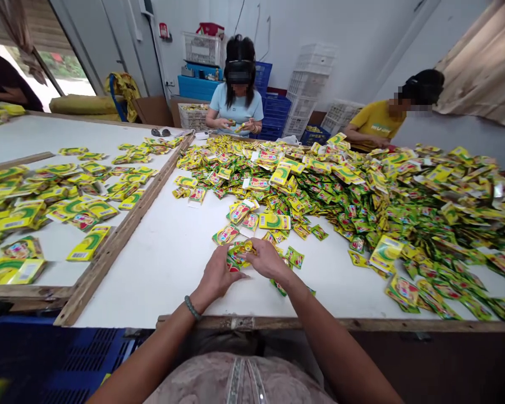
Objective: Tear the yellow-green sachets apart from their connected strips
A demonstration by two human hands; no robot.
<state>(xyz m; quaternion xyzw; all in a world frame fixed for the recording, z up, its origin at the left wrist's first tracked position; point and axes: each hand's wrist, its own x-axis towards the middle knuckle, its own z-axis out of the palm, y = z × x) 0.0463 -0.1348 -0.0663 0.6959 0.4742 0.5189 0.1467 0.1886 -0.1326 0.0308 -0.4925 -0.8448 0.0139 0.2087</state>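
Observation:
My left hand [216,272] is wrapped round a small yellow-green printed box [234,255], just above the white table. My right hand [266,259] meets it from the other side, its fingers pinching a shiny yellow sachet [247,246] at the box's upper edge. Whether the sachet is partly inside the box, I cannot tell. Just beyond my hands lie a flat yellow box [274,221] and another printed box [226,234]. Loose green sachets [294,257] lie to the right of my right hand, some partly hidden by my wrist.
A large heap of sachets and boxes [345,191] spreads across the back and right. Beyond a wooden strip [126,219], yellow boxes [88,244] lie scattered on the left. Two people [238,98] work across the table. A blue crate [63,359] sits below left.

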